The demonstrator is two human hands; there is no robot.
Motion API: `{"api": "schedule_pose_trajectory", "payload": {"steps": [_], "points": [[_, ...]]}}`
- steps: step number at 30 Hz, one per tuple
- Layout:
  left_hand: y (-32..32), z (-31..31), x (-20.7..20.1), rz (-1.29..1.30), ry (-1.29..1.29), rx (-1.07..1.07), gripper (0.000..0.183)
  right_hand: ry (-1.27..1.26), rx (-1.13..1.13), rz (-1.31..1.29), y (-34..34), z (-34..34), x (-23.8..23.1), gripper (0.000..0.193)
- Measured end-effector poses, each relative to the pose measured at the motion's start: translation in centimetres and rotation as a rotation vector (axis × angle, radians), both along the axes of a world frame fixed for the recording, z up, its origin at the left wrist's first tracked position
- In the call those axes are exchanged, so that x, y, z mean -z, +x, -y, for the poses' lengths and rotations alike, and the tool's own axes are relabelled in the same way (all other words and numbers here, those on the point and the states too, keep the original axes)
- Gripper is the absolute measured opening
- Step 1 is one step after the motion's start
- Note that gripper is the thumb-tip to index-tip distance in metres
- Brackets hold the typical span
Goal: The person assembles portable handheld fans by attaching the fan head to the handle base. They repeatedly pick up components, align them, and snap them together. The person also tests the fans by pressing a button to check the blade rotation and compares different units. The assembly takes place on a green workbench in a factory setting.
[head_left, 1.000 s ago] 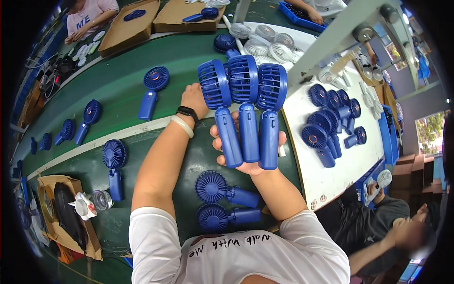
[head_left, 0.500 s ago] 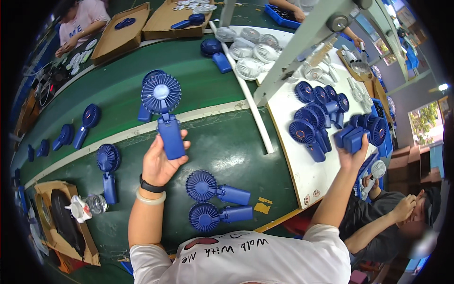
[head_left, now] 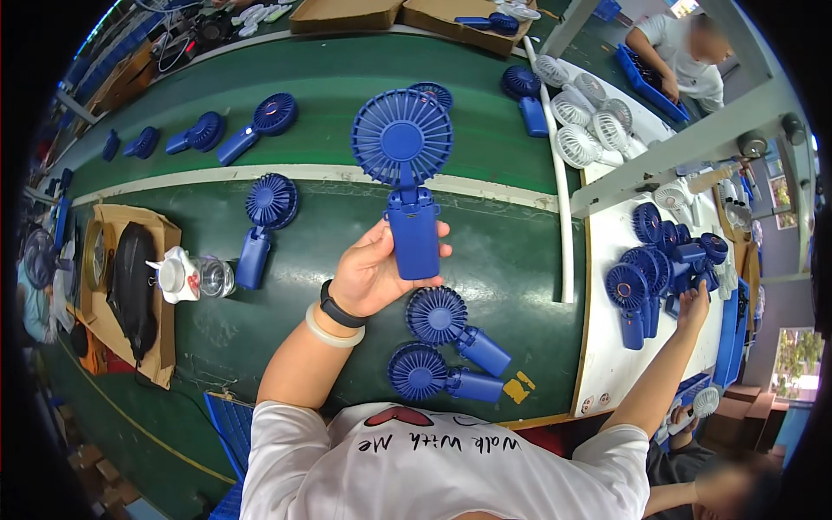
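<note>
Blue fan (head_left: 414, 227) pinched in left fingers (head_left: 374, 247); right fingers (head_left: 691, 303) among fans, grip unclear; cardboard box (head_left: 164, 347) holds black case (head_left: 133, 290).

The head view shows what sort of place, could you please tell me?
Probably a factory assembly line: matching blue fans are spaced along a green belt, and white fans lie heaped together.
</note>
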State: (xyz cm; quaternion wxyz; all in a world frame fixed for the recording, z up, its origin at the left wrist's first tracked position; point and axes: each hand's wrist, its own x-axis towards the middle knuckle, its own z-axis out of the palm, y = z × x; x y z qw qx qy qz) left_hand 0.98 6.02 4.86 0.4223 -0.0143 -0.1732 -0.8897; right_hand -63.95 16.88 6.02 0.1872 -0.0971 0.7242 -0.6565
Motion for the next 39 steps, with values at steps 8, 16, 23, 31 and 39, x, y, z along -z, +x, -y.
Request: {"api": "schedule_pose_trajectory", "payload": {"steps": [8, 16, 23, 31, 39], "points": [[0.5, 1.4, 0.9, 0.104, 0.011, -0.081, 0.047, 0.042, -0.185, -0.504, 13.4, 3.3, -4.4, 0.039], [-0.9, 3.6, 3.3, 0.857, -0.28, -0.311, 0.053, -0.117, -0.752, -0.668, 30.6, 8.3, -5.4, 0.023], [-0.8, 3.9, 4.6, 0.679, -0.11, -0.34, 0.045, -0.087, -1.118, -0.671, 38.9, 15.6, -0.6, 0.022], [0.2, 4.4, 4.4, 0.636, -0.044, -0.406, 0.049, -0.008, -1.113, -0.732, 43.7, 24.2, 3.4, 0.022], [0.3, 4.4, 4.8, 0.638, -0.051, -0.443, 0.049, 0.128, -1.145, -1.377, 50.0, 24.0, 4.0, 0.029]]}}
